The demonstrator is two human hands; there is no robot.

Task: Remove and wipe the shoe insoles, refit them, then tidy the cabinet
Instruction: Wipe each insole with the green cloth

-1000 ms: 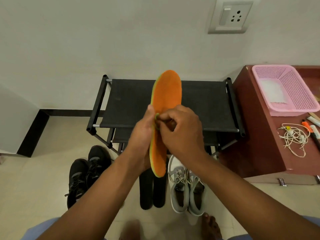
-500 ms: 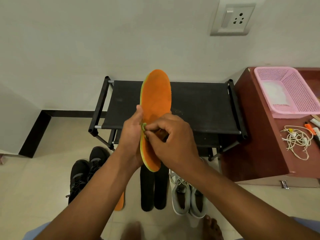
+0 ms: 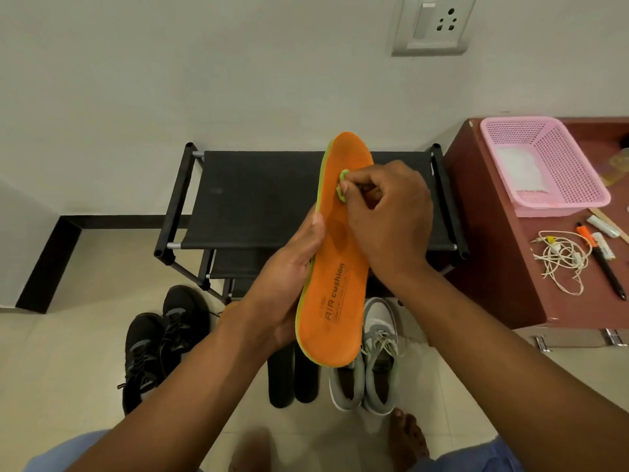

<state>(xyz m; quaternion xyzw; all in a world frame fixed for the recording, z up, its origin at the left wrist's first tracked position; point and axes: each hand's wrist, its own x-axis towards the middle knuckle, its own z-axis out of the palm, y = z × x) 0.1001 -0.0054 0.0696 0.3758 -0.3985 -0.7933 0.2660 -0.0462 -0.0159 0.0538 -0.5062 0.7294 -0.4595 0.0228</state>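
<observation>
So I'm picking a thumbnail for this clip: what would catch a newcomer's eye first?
The bright orange insole printed "AIR cushion", held upright at centre over the black shoe rack. The left hand grips its edge while the right hand pinches a small green cloth against it. Next, the pink basket on the cabinet at right.

A dark red wooden cabinet (image 3: 500, 267) stands against the wall. On its top sits a pink mesh basket (image 3: 558, 165) at the back; in front of that lie a tangled white cable (image 3: 561, 260), a black pen (image 3: 607, 272) and an orange marker (image 3: 582, 230). High on the wall above it is a socket plate (image 3: 434, 23).
</observation>
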